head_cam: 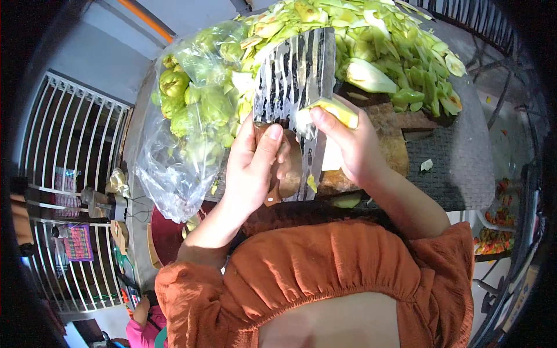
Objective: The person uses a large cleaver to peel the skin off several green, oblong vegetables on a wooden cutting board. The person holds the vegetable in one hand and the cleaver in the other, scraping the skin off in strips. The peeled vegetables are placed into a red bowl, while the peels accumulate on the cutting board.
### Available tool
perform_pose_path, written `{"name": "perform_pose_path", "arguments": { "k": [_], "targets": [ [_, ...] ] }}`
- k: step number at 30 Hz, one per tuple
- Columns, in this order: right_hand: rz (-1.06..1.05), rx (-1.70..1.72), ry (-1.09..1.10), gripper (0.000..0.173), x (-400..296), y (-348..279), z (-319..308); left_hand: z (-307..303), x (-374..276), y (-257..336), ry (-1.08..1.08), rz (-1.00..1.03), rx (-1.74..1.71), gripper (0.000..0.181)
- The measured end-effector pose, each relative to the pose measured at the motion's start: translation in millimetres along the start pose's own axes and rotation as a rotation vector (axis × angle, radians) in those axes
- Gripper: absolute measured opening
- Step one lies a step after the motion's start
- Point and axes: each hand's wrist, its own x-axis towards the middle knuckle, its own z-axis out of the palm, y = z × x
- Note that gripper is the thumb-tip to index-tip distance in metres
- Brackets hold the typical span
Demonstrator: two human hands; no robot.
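Note:
My left hand point(256, 161) grips the brown handle of a broad cleaver point(296, 74), whose streaked blade points away from me. In my right hand point(357, 143) is a pale green piece of chayote point(337, 112), its cut side pressed close to the blade's edge. Beneath my hands a second metal blade point(311, 163) lies over a worn wooden cutting board point(387, 139); the hands partly hide it. A large heap of green chayote peels point(409, 65) rises just beyond. On top of its near side rests a peeled chayote point(370, 76).
A clear plastic bag point(174, 182) of whole chayotes point(174, 82) stands at the left. The dark woven-patterned tabletop point(461, 152) shows at right. Below the table's left edge is a dark red basin point(167, 237). A person in a pink top point(145, 326) is at lower left, near a white barred grille point(65, 143).

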Motion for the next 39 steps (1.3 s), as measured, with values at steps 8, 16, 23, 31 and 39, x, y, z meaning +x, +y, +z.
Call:
{"name": "perform_pose_path", "arguments": {
  "k": [8,16,23,31,39],
  "targets": [
    [0.116,0.184,-0.044,0.033,5.5,7.0,-9.6,6.5,10.4,-27.9,0.098,-0.071,-0.175,0.025],
    [0.105,0.270,0.040,0.037,25.2,13.5,-21.9,-16.0,26.6,-11.4,0.008,-0.360,-0.705,0.030],
    [0.180,0.330,0.114,0.045,45.3,4.4,-48.3,-81.1,71.5,-15.2,0.179,-0.173,-0.315,0.026],
    [0.065,0.258,0.118,0.039,49.5,5.9,-53.3,-79.6,92.1,-45.0,0.348,0.097,0.639,0.038],
    [-0.119,-0.258,-0.191,0.050,18.1,17.3,-14.2,-10.8,28.6,-30.0,-0.209,0.181,0.318,0.061]
  ]
}}
